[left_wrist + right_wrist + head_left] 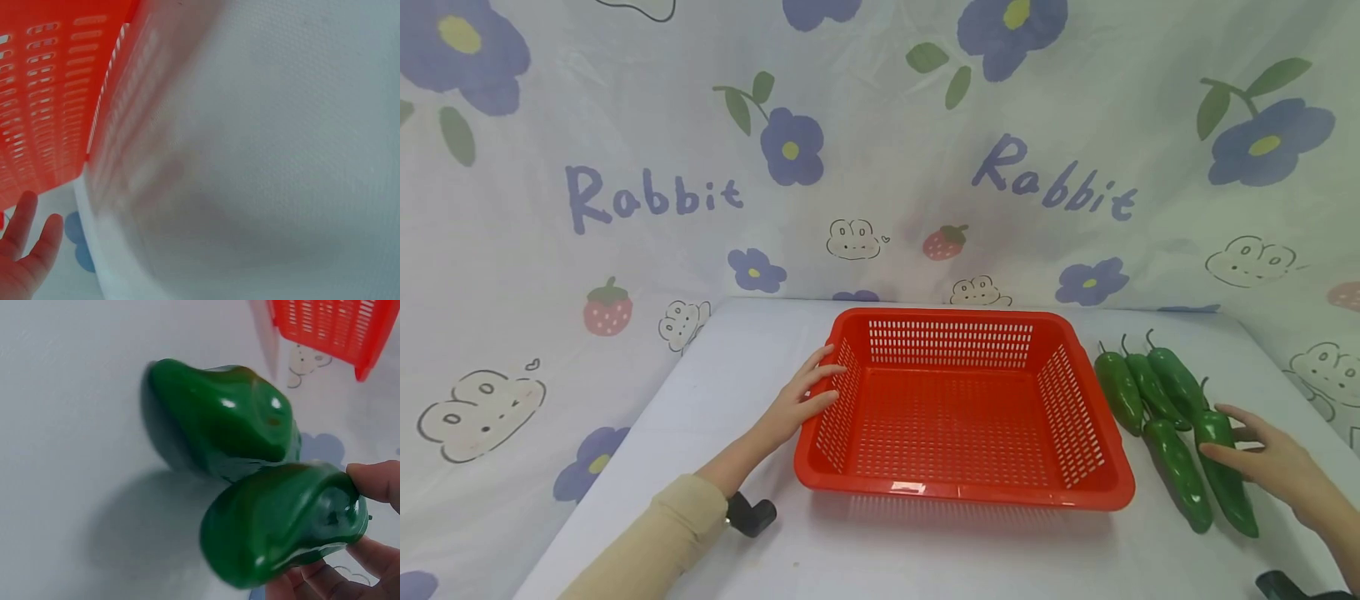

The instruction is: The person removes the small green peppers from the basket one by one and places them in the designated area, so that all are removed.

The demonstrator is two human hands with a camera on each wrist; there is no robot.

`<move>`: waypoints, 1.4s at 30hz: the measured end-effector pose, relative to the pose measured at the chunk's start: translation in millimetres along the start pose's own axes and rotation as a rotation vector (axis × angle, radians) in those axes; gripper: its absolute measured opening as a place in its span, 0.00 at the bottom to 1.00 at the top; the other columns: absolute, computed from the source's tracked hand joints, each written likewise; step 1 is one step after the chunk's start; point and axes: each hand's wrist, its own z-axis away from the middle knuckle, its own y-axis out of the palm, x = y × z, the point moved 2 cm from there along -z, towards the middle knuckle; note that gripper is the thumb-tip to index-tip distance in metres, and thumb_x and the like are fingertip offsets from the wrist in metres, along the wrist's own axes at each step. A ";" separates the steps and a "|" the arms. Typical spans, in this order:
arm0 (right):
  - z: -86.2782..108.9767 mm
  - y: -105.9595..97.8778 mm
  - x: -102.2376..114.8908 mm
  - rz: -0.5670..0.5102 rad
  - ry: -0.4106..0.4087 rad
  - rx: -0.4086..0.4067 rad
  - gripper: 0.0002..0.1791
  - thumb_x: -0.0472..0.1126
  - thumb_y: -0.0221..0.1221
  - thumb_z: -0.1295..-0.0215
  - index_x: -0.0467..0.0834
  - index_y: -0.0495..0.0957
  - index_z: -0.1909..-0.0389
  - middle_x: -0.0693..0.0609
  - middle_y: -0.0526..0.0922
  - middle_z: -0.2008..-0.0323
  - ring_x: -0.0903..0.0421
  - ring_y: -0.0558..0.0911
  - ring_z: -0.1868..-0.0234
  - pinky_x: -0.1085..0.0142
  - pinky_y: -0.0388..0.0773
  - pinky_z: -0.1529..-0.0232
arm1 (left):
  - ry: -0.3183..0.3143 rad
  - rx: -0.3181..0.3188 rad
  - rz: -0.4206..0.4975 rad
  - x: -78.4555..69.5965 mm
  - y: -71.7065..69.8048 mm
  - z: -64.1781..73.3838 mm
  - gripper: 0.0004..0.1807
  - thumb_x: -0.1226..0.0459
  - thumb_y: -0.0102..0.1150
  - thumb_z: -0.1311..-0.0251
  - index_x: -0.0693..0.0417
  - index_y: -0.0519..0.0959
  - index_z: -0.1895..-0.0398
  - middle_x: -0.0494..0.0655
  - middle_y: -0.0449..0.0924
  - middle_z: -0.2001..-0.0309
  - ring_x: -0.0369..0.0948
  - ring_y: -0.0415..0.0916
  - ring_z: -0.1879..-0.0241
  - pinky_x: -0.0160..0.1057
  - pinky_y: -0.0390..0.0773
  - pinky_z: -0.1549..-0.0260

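A red plastic basket (958,492) with slotted walls stands in the middle of the table. My left hand (797,404) rests on its left rim, fingers fairly straight and reaching over the edge. In the left wrist view two fingertips (50,234) show beside the basket wall (50,94). To the right of the basket, my right hand (1277,467) holds a glossy green chili pepper (1228,483) near its stem end, between thumb and fingers. Seen from the right wrist, the held pepper (281,519) lies close against another green pepper (225,415).
Several more green peppers lie beside the basket's right wall, among them one at the back left (1117,392) and one in front (1180,475). A white cloth covers the table (880,558). Behind hangs a curtain (880,150) printed with flowers and rabbits.
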 end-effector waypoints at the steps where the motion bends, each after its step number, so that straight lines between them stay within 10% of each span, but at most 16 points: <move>1: 2.5 0.1 4.2 0.005 -0.002 -0.003 0.51 0.60 0.51 0.38 0.32 0.36 0.32 0.17 0.54 0.47 0.23 0.63 0.51 0.48 0.78 0.64 | -0.002 0.000 0.003 0.1 0.0 0.0 0.21 0.63 0.49 0.38 0.59 0.68 0.42 0.50 0.43 0.28 0.55 0.45 0.32 0.55 0.72 0.50; 42: -7.7 9.7 3.3 0.092 0.059 0.091 0.49 0.61 0.51 0.39 0.22 0.46 0.41 0.18 0.60 0.49 0.25 0.67 0.52 0.44 0.75 0.61 | -0.014 -0.014 -0.009 0.0 -2.8 3.4 0.22 0.62 0.49 0.38 0.58 0.68 0.41 0.49 0.44 0.28 0.55 0.44 0.31 0.57 0.71 0.49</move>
